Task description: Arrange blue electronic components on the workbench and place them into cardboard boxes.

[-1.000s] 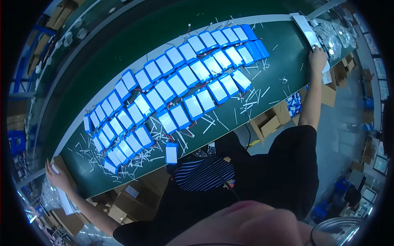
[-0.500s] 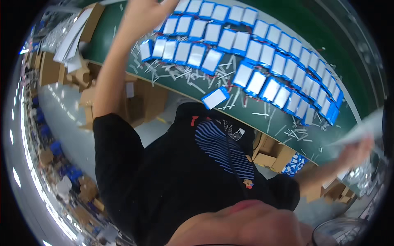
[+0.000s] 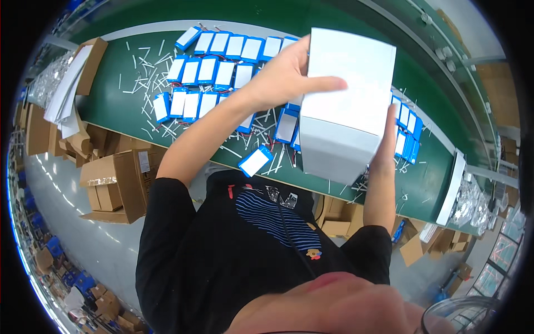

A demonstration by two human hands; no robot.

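Head view, white box [image 3: 349, 106], flat bright face, sharp edges, greyer lower side

Packs [image 3: 207, 69] laid in rows on bench [image 3: 105, 106], strips [image 3: 146, 75] scattered around them. Box [image 3: 350, 94] held above the rows between left hand [image 3: 286, 75] and right hand [image 3: 385, 145]. Loose pack [image 3: 256, 161] set before the rows, near bench edge. Carton [image 3: 136, 186] placed below bench level, left.

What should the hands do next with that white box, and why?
Maybe the left hand and right hand should shift the white box toward the barer green tabletop at right: in this view it covers some battery packs, so lowering it there might squash them.
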